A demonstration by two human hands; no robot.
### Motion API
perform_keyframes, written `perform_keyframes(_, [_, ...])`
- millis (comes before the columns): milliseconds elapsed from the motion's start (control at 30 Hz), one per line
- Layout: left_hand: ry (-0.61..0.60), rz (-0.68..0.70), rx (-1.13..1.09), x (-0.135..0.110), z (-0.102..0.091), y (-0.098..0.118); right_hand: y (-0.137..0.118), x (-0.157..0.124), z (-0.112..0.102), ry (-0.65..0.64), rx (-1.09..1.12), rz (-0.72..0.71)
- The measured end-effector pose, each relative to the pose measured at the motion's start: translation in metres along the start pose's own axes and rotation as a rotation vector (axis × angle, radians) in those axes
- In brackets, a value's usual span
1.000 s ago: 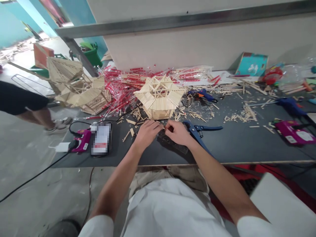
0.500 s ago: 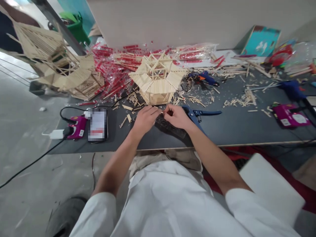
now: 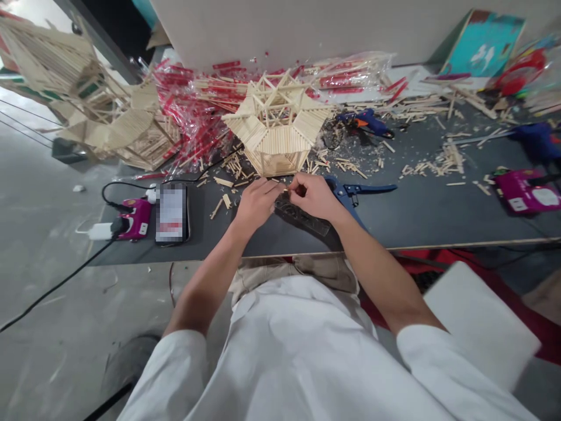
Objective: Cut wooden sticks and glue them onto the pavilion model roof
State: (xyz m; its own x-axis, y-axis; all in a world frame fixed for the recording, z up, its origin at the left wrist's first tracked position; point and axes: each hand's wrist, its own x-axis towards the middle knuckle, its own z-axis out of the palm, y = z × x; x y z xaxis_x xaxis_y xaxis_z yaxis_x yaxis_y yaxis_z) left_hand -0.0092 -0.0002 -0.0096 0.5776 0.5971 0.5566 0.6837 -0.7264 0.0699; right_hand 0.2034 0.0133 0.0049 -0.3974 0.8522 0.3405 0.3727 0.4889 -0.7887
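White wall point(image 3: 307, 35) stood behind a dark grey desk point(image 3: 421, 219), back half littered with stick offcuts point(image 3: 451, 161) and red-and-clear wrappers point(image 3: 186, 117). Work was by the near edge, about mid-length. Right hand point(image 3: 312, 196): thumb and forefinger closed in a pinch on a small pale piece point(image 3: 286, 190), likely a stick end. Left hand point(image 3: 258, 204): knuckles up, fingers bent in beside it; couldn't tell whether it gripped anything. Dark patterned slab point(image 3: 307, 219) lay under and between the hands, partly hidden. Stick model point(image 3: 283, 140) sat upright just beyond the fingers, toward the back edge. Blue cutter point(image 3: 374, 189) lay right of the right hand, glue gun point(image 3: 371, 123) farther back; neither in use. Phone point(image 3: 172, 213) and purple adapter point(image 3: 137, 219) by the left edge, second stick model point(image 3: 123, 131) at the back left corner. My read: step in hand was fine handling of one small piece, at the fingertips. Next move called for a steady pinch, small finger shifts, and no knocking the model.
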Motion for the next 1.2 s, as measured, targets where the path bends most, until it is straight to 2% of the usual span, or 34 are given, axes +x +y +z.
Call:
perform_keyframes(233, [-0.007, 0.0, -0.024, 0.001, -0.001, 0.0, -0.004, -0.002, 0.002, 0.011, -0.034, 0.018])
perform_keyframes(400, [0.057, -0.065, -0.11, 0.002, -0.001, 0.002, -0.017, -0.001, -0.007, 0.062, -0.049, -0.009])
perform_keyframes(533, [0.1, -0.111, -0.174, 0.002, 0.0, 0.004, -0.034, -0.015, -0.042, 0.047, -0.133, 0.04])
perform_keyframes(633, [0.104, -0.116, -0.207, 0.003, 0.001, 0.007, -0.034, -0.042, -0.079, 0.014, -0.387, 0.174])
perform_keyframes(733, [0.099, -0.118, -0.218, 0.004, 0.001, 0.01, -0.019, -0.075, -0.107, -0.152, -0.689, 0.306])
perform_keyframes(800, [0.106, -0.12, -0.204, 0.005, 0.0, 0.012, -0.007, -0.091, -0.116, -0.269, -0.808, 0.392])
perform_keyframes(867, [0.116, -0.112, -0.192, 0.006, -0.001, 0.015, 0.002, -0.102, -0.117, -0.322, -0.877, 0.403])
perform_keyframes(967, [0.125, -0.112, -0.154, 0.007, -0.002, 0.018, 0.002, -0.107, -0.111, -0.315, -0.955, 0.354])
perform_keyframes(1100, [0.106, -0.194, -0.076, 0.007, -0.003, 0.021, -0.015, -0.108, -0.099, -0.282, -1.041, 0.314])
perform_keyframes(1200, [0.085, -0.222, -0.093, 0.006, -0.002, 0.023, -0.03, -0.108, -0.095, -0.257, -0.909, 0.35])
